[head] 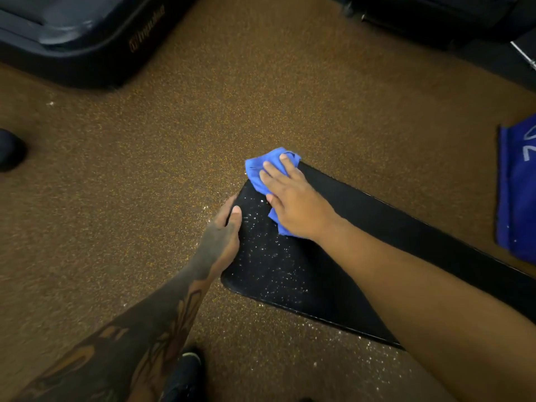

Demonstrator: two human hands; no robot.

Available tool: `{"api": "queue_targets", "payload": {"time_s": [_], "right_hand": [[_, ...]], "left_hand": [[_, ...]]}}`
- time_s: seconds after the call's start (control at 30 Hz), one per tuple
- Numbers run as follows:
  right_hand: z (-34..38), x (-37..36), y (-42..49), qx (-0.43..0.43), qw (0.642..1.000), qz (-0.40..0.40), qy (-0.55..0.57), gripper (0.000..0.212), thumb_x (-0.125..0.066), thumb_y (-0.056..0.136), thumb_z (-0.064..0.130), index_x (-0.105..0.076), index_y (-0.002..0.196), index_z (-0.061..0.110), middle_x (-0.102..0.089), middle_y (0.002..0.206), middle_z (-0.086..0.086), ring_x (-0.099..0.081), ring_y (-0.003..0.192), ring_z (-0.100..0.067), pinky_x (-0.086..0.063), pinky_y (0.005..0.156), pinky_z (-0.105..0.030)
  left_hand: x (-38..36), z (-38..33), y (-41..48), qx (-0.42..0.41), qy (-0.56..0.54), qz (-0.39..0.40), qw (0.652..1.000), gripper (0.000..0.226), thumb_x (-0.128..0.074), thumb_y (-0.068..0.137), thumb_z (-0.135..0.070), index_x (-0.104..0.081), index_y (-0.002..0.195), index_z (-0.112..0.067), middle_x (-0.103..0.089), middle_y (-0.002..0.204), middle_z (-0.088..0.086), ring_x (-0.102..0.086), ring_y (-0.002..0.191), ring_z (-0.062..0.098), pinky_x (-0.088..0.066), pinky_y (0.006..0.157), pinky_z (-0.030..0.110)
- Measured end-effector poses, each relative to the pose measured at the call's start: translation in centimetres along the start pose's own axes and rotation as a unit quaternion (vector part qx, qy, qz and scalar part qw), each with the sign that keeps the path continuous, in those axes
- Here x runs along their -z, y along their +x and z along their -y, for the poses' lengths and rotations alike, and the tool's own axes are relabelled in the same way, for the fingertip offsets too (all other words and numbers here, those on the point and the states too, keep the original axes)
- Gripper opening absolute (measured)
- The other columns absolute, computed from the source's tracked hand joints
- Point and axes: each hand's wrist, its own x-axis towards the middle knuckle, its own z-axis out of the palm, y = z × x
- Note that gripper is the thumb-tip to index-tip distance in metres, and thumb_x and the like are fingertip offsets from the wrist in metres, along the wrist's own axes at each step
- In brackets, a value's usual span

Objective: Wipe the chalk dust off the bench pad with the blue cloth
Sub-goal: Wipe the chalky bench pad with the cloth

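Note:
A black bench pad (377,216) runs from the centre toward the lower right. White chalk specks (269,256) dot its near end. My right hand (293,198) lies flat on the crumpled blue cloth (256,169), pressing it onto the pad's far corner. My left hand (223,239) grips the pad's left edge, thumb on top and fingers curled over the side.
The floor is brown speckled rubber (145,198), with chalk scattered below the pad (362,355). A dark machine base (75,39) sits at the top left, more dark equipment (435,15) at the top right. A blue fabric item (519,192) lies at the right edge. My black shoe (185,375) is at the bottom.

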Motion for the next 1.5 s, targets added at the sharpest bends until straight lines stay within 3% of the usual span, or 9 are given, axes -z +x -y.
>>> {"api": "queue_targets", "payload": {"time_s": [0.2,0.33,0.53,0.7,0.87,1.03,1.2,1.37,1.5], "right_hand": [[-0.9,-0.3,2.5,-0.144,0.989,-0.036,0.001,0.048,-0.054,0.091,0.008,-0.045,0.136,-0.004,-0.038,0.151,-0.019,-0.017,0.146,-0.042,-0.016,0.119,-0.05],[1.2,-0.6,0.1,0.06,0.998,0.014,-0.013,0.042,-0.043,0.094,0.01,-0.053,0.132,-0.004,-0.048,0.145,-0.02,-0.026,0.143,-0.044,-0.026,0.116,-0.053],[-0.4,-0.5,2.0,-0.111,0.993,-0.041,-0.005,0.047,-0.054,0.091,0.002,-0.048,0.137,-0.001,-0.04,0.151,-0.015,-0.016,0.147,-0.04,-0.024,0.117,-0.05],[0.9,-1.3,0.6,0.111,0.993,0.007,-0.034,0.043,-0.057,0.082,-0.002,-0.059,0.125,-0.004,-0.058,0.135,-0.02,-0.038,0.137,-0.045,-0.032,0.113,-0.049],[-0.7,-0.6,2.2,-0.103,0.994,-0.033,-0.02,0.043,-0.051,0.089,0.001,-0.051,0.132,0.0,-0.044,0.148,-0.015,-0.017,0.147,-0.04,-0.025,0.117,-0.049],[1.4,-1.1,0.5,0.11,0.993,0.014,-0.031,0.044,-0.053,0.084,-0.003,-0.058,0.128,-0.002,-0.055,0.138,-0.017,-0.034,0.14,-0.042,-0.031,0.115,-0.049],[-0.5,-0.4,1.5,-0.107,0.994,-0.034,-0.007,0.044,-0.051,0.091,-0.004,-0.05,0.135,0.0,-0.042,0.15,-0.016,-0.018,0.147,-0.04,-0.028,0.115,-0.051],[2.0,-1.2,-1.6,0.038,0.999,0.0,-0.024,0.051,-0.055,0.085,-0.005,-0.052,0.135,0.0,-0.045,0.148,-0.015,-0.024,0.145,-0.039,-0.027,0.117,-0.048],[-0.3,-0.5,-1.7,-0.1,0.993,-0.057,-0.018,0.049,-0.048,0.091,-0.004,-0.046,0.14,-0.001,-0.04,0.152,-0.015,-0.016,0.148,-0.037,-0.028,0.117,-0.046]], "left_hand": [[0.1,0.3,0.0,-0.011,-0.019,0.006,1.0,0.044,-0.031,0.109,-0.034,-0.039,0.152,-0.029,-0.046,0.138,-0.012,-0.043,0.123,0.005,-0.032,0.082,0.006],[0.0,0.2,-0.2,-0.017,-0.027,0.004,1.0,0.042,-0.032,0.109,-0.028,-0.041,0.15,-0.026,-0.045,0.133,-0.013,-0.041,0.119,0.001,-0.027,0.071,-0.008],[0.2,0.7,0.0,-0.019,-0.008,0.015,1.0,0.045,-0.029,0.109,-0.036,-0.039,0.152,-0.028,-0.045,0.152,-0.006,-0.04,0.13,0.004,-0.026,0.104,0.017],[0.0,0.8,0.0,-0.029,-0.019,-0.002,0.999,0.042,-0.033,0.108,-0.03,-0.043,0.149,-0.028,-0.048,0.142,-0.014,-0.042,0.124,-0.004,-0.027,0.088,-0.002],[0.1,0.5,-0.2,-0.011,-0.036,0.011,0.999,0.044,-0.03,0.108,-0.036,-0.04,0.151,-0.029,-0.046,0.145,-0.008,-0.041,0.124,0.002,-0.031,0.09,0.01],[0.1,0.7,-0.2,-0.032,-0.023,0.008,0.999,0.043,-0.031,0.109,-0.031,-0.044,0.149,-0.024,-0.05,0.145,-0.008,-0.045,0.13,0.006,-0.029,0.092,0.008],[0.1,0.3,-0.3,-0.007,-0.033,0.01,0.999,0.044,-0.031,0.109,-0.034,-0.038,0.151,-0.025,-0.045,0.149,-0.004,-0.038,0.125,0.002,-0.026,0.094,0.008],[0.2,0.2,-0.3,-0.002,-0.043,0.012,0.999,0.042,-0.033,0.109,-0.031,-0.04,0.15,-0.028,-0.046,0.15,-0.002,-0.04,0.123,0.002,-0.029,0.09,0.01],[0.1,0.2,-0.1,0.004,-0.048,0.009,0.999,0.041,-0.032,0.109,-0.035,-0.041,0.149,-0.033,-0.048,0.138,-0.01,-0.04,0.119,0.002,-0.029,0.095,0.016]]}}
